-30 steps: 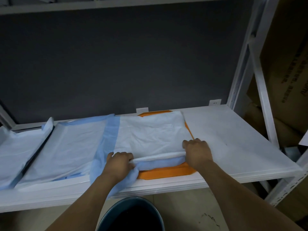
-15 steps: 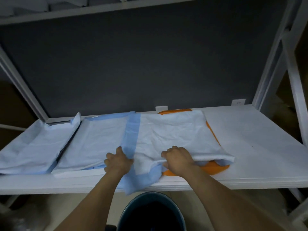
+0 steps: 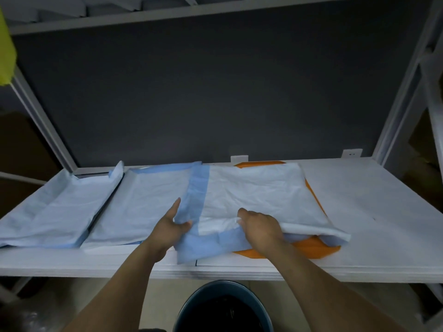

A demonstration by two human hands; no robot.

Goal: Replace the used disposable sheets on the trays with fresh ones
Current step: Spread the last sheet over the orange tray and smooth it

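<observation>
Left hand (image 3: pixel 171 226) pinches blue-bordered white disposable sheet (image 3: pixel 251 188) at its 9 o'clock edge; right hand (image 3: pixel 260 230) fingers grip its 6 o'clock edge, over orange plastic tray (image 3: pixel 318 248).

Storeroom: metal shelving (image 3: pixel 239 269), cardboard boxes (image 3: pixel 424 149).

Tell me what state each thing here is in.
Orange tray: mostly covered, front right corner bare.
Sheet: on that tray, front edge folded over.
Left hand: pinches the sheet's blue border.
Right hand: grips the folded front edge.
Middle sheet: spread flat, untouched.
Left sheet: spread, back corner turned up.
Bin: open, lidless.
</observation>
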